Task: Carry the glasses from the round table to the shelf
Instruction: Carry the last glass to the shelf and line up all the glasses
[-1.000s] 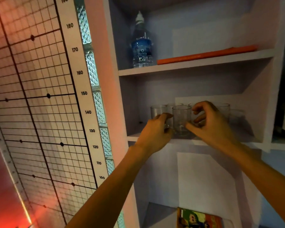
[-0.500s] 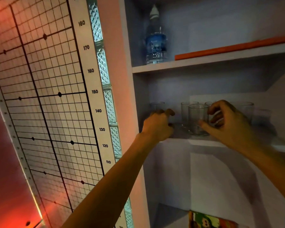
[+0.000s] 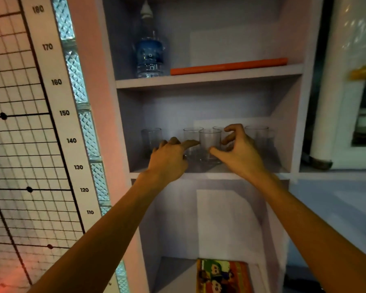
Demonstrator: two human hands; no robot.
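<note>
Several clear glasses stand on the middle shelf [image 3: 209, 173] of a pale cabinet. One glass [image 3: 151, 140] stands alone at the shelf's left. A front glass [image 3: 210, 142] stands between my hands, with others [image 3: 257, 134] behind it and to the right. My left hand [image 3: 169, 157] hovers low in front of the shelf, fingers spread, the index finger pointing at the front glass, holding nothing. My right hand [image 3: 239, 151] is beside the front glass on its right, fingers curled apart, thumb near the glass's base.
A water bottle [image 3: 149, 53] and an orange roll [image 3: 228, 66] sit on the shelf above. A colourful book [image 3: 222, 275] lies in the bottom compartment. A height chart [image 3: 57, 102] and glass blocks cover the wall at left. A white column [image 3: 330, 115] stands at right.
My left hand has let go of the glass it held; that glass now stands alone at the shelf's left, and the hand has shifted right. My right hand's fingers have opened beside the front glass.
</note>
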